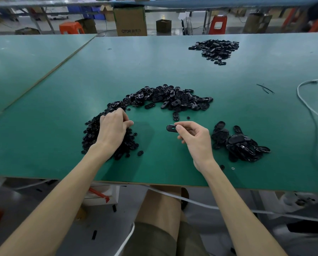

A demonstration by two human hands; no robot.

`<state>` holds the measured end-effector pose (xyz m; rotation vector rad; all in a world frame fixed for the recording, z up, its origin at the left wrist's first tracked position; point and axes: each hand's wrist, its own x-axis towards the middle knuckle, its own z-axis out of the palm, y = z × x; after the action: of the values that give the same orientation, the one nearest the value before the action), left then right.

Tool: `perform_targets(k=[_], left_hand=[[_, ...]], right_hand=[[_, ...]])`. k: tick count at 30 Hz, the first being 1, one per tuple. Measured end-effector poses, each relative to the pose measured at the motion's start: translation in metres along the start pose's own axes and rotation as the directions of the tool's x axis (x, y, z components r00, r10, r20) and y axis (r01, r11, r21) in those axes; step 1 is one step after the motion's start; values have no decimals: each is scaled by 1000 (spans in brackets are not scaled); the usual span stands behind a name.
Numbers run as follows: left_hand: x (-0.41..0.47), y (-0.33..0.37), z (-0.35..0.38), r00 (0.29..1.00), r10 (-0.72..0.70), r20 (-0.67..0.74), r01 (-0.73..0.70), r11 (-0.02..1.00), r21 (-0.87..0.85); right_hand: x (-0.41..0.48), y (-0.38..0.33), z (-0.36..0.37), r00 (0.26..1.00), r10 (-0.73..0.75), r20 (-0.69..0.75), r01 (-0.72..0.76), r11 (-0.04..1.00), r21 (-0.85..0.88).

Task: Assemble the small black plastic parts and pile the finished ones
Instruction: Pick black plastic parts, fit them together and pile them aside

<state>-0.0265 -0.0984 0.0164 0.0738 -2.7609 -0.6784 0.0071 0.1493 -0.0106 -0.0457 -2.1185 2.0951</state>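
My right hand (193, 137) pinches a black oval plastic part (172, 128) between thumb and forefinger, a little above the green table (173, 71). My left hand (112, 128) lies on a heap of small round black parts (91, 133), its fingers curled down among them; what it holds is hidden. A long curved heap of oval black parts (171, 97) stretches beyond both hands. Another pile of oval black parts (241, 145) sits just right of my right hand.
A further pile of black parts (215, 48) lies at the far right of the table. A white cable (315, 115) snakes along the right side and another passes under the front edge. Thin black strips (265, 88) lie near it. Boxes and red stools stand beyond the table.
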Motion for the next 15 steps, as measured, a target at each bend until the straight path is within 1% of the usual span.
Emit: perform_targets(k=[2,4,6,8,9,10,12,15], left_hand=[[-3,8,3,1000,-7,14,9,991,-133],[-7,20,5,998,-28,48,43,939,-341],[-10,35,10,995,-15,98,66,838,-541],[-16,51,18,990,10,139,93,692,-716],[-19,59,23,991,21,135,92,632,-770],[-21,66,28,993,28,118,78,597,-798],[-26,78,40,996,27,88,57,566,-822],[-31,87,55,995,-28,100,101,496,-862]], right_hand=[[0,0,0,1000,3,-1,-3,1000,1],[0,1,0,1000,4,-3,-4,1000,1],[0,1,-1,1000,3,-13,-3,1000,3],[0,1,0,1000,-1,-19,1,1000,3],[0,1,0,1000,-3,-23,3,1000,5],[0,1,0,1000,-4,-29,4,1000,10],[0,1,0,999,-4,-40,5,1000,22],[0,2,-1,998,-9,-55,10,1000,23]])
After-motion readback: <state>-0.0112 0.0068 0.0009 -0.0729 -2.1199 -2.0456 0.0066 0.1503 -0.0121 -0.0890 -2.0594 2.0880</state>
